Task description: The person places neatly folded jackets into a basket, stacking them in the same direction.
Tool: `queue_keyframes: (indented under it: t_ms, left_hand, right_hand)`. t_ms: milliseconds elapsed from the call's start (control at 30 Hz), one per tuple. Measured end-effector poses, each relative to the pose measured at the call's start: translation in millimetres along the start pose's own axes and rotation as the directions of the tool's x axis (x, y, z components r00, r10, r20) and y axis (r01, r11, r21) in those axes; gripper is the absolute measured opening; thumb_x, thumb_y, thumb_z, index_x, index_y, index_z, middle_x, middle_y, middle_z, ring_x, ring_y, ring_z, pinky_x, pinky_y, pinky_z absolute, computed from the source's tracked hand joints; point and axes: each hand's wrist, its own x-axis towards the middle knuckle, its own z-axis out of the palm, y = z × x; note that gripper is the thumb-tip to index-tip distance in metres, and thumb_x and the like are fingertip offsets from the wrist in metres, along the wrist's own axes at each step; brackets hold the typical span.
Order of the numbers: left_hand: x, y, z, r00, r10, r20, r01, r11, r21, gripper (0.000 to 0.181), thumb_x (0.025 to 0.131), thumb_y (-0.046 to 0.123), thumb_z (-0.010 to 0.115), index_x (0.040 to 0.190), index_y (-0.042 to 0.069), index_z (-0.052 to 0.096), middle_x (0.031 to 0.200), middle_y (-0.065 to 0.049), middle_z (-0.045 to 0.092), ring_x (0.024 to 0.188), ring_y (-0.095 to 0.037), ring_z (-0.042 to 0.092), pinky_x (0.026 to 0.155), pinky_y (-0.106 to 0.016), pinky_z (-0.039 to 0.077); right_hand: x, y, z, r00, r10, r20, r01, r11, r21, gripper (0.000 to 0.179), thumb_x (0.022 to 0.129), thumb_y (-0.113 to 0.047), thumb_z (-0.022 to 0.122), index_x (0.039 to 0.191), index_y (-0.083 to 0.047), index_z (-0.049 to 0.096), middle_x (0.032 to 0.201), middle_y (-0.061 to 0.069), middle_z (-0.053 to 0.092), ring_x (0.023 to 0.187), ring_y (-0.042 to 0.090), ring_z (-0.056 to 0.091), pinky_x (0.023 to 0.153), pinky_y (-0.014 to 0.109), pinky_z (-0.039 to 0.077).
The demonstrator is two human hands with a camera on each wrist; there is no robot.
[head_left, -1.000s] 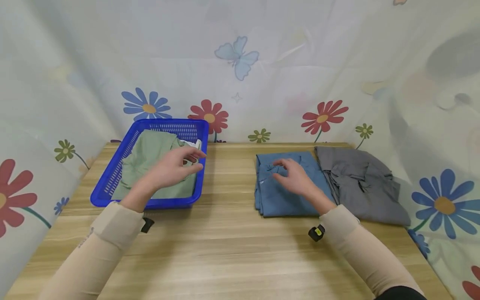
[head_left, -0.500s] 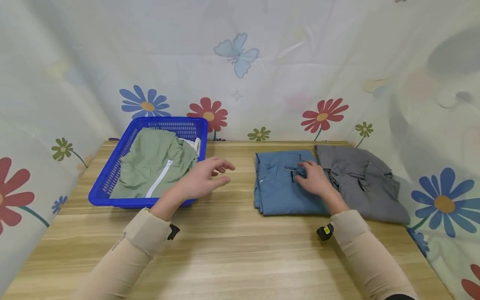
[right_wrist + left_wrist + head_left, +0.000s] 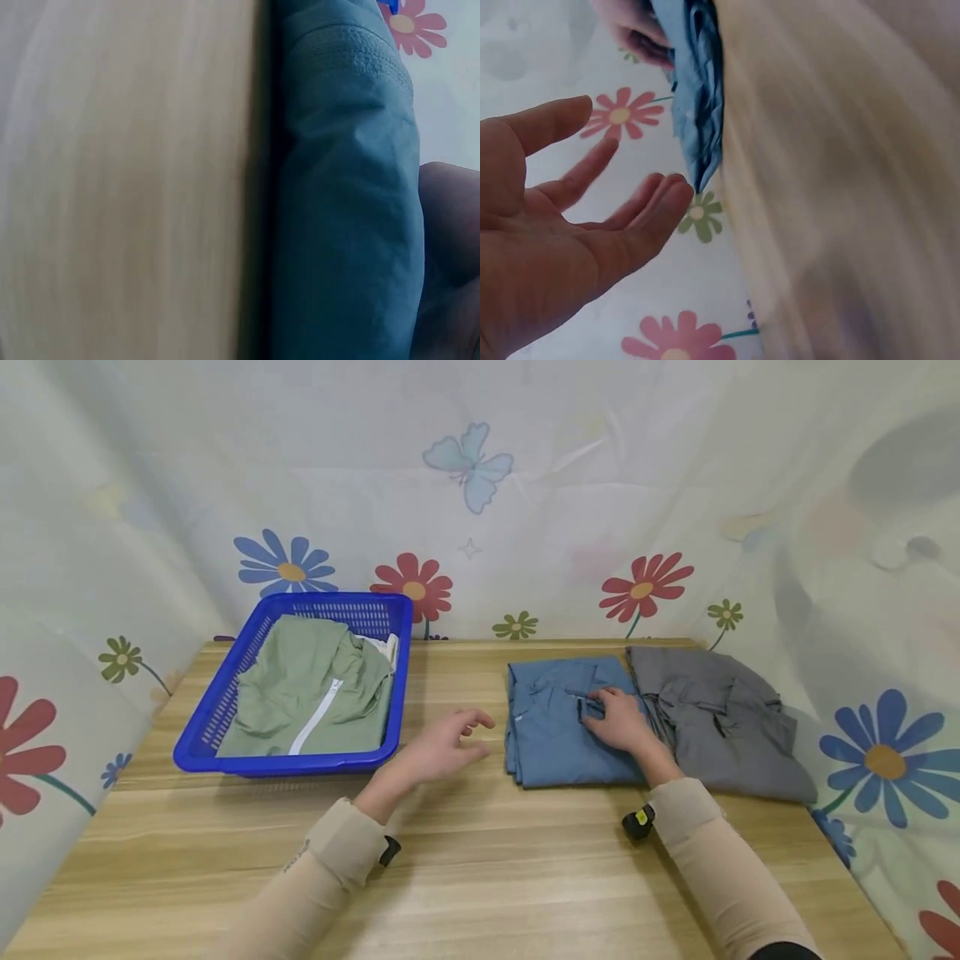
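A folded blue garment [image 3: 558, 752] lies on the table, with a dark zipper pull [image 3: 581, 710] near its middle. My right hand [image 3: 622, 723] rests on its upper face, thumb and fingers apart beside the zipper pull. In the right wrist view that hand [image 3: 454, 232] is partly hidden behind the garment's thick folded edge. My left hand [image 3: 438, 750] hovers between the basket and the blue garment, holding nothing. In the left wrist view its fingers [image 3: 592, 259] are loosely bent and spread, apart from the blue cloth.
A blue plastic basket [image 3: 285, 766] stands on the left, holding a green zip garment [image 3: 288, 672] and something white [image 3: 388, 647]. On the right a folded grey garment [image 3: 742, 735] lies against the blue one. A flowered curtain hangs behind the wooden table [image 3: 480, 868].
My left hand has moved from over the basket rightward and nearer, toward the blue garment. My right hand has shifted slightly right and lowered onto the blue garment.
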Motion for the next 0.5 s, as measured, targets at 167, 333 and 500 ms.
queue_keyframes:
  t_ms: [167, 333, 500]
  left_hand:
    - [11.7, -5.3, 13.0, 0.998, -0.065, -0.001, 0.065, 0.997, 0.035, 0.041, 0.099, 0.021, 0.069, 0.136, 0.005, 0.060, 0.139, -0.021, 0.054, 0.127, -0.039, 0.052, 0.103, -0.051, 0.046]
    - [23.4, -12.0, 18.3, 0.985, -0.173, -0.017, 0.173, 0.985, -0.025, 0.044, 0.100, 0.021, 0.069, 0.139, 0.004, 0.056, 0.140, -0.024, 0.054, 0.130, -0.039, 0.051, 0.105, -0.054, 0.043]
    - [30.2, -17.6, 17.2, 0.963, -0.266, -0.044, 0.262, 0.962, -0.080, 0.050, 0.101, 0.023, 0.065, 0.146, 0.005, 0.050, 0.140, -0.029, 0.053, 0.130, -0.043, 0.051, 0.104, -0.057, 0.044]
  right_hand:
    - [1.5, -7.4, 3.7, 1.000, 0.016, -0.001, -0.016, 1.000, 0.000, 0.051, 0.102, -0.022, 0.062, 0.145, 0.002, 0.053, 0.153, 0.031, 0.038, 0.141, 0.054, 0.030, 0.105, 0.072, 0.032]
    - [1.8, -19.5, 10.7, 0.999, 0.027, -0.022, -0.027, 0.999, 0.020, 0.050, 0.101, -0.024, 0.066, 0.143, 0.000, 0.056, 0.152, 0.029, 0.041, 0.140, 0.052, 0.032, 0.104, 0.074, 0.031]
    - [1.4, -35.6, 16.4, 0.999, 0.025, -0.026, -0.024, 0.999, 0.046, 0.051, 0.099, -0.026, 0.069, 0.142, -0.002, 0.058, 0.152, 0.028, 0.043, 0.140, 0.051, 0.034, 0.104, 0.073, 0.032]
